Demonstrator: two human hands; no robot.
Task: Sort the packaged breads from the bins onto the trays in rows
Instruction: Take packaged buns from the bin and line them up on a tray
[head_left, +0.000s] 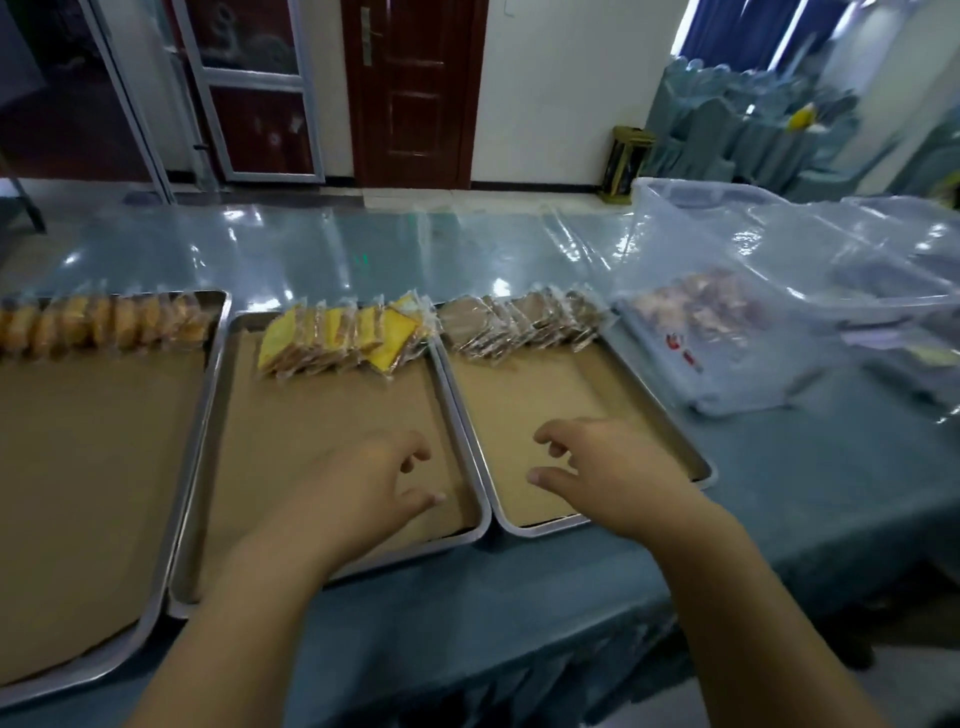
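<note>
Your left hand (374, 493) hovers over the near end of the middle tray (447, 540), fingers loosely curled and holding nothing. Your right hand (608, 478) hovers over the near part of the right tray (660, 415), fingers relaxed in the same way and just as empty. The two hands are near each other, with the adjoining tray rims between them.

Three metal trays lie side by side on the desk (779, 493), each lined with brown paper. Each one carries a single row of packaged breads along its far end:
- The left tray (104, 660) holds golden-orange breads (98, 322).
- The middle tray holds yellow breads (343, 338), leaning and overlapping.
- The right tray holds brown breads (524, 322), also overlapping.

Just beside the right tray, to your right, stands a clear plastic bin (675, 234). Pinkish packaged breads (696, 312) show blurred through its wall. A second clear bin (883, 249) sits further right, and you cannot tell what is in it. A shiny plastic sheet (363, 244) covers the far part of the desk.
</note>
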